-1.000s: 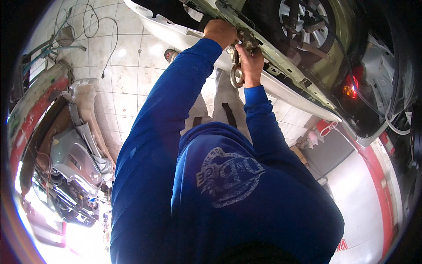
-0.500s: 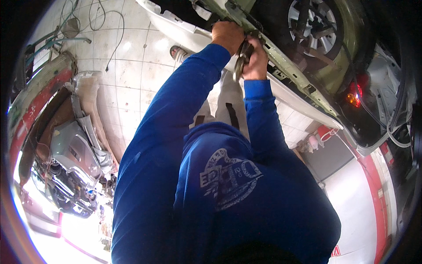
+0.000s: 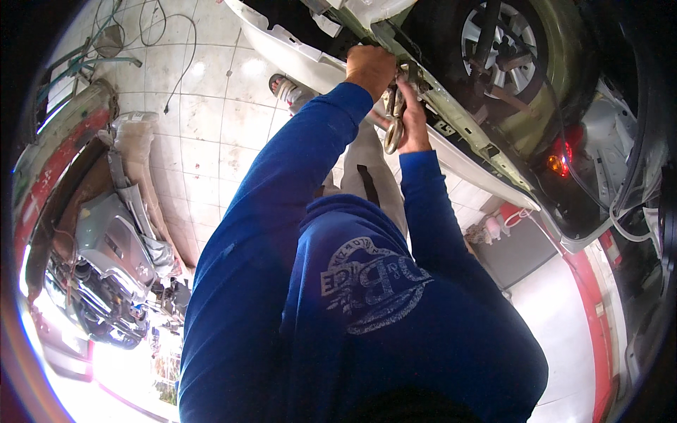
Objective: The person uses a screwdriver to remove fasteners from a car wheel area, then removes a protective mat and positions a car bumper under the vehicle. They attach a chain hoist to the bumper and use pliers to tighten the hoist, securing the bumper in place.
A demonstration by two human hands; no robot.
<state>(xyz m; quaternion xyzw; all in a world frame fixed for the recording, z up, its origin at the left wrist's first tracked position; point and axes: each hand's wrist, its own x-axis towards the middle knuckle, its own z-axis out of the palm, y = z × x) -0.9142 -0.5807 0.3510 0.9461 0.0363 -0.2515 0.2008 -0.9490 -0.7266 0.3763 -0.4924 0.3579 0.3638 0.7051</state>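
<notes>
My left hand (image 3: 370,65) is closed at the edge of the pale green metal rail (image 3: 479,134) of a car body; what its fingers grip is hidden. My right hand (image 3: 412,123) is just below it, closed on a metal clamp (image 3: 393,134) with a heavy ring hanging at its lower end. The clamp's upper part sits against the rail, partly hidden by both hands. A long white panel (image 3: 493,190) runs along the rail, under my wrists.
A wheel (image 3: 497,53) lies beyond the rail, with a lit tail lamp (image 3: 557,162) to its right. At left are removed body panels (image 3: 106,240). Hoses or cables (image 3: 190,56) trail over the tiled floor (image 3: 211,155). A grey board (image 3: 508,247) is at lower right.
My hands have shifted slightly right and down over the last half second. The clamp's ring shows more fully now, and my right hand sits a little lower behind it.
</notes>
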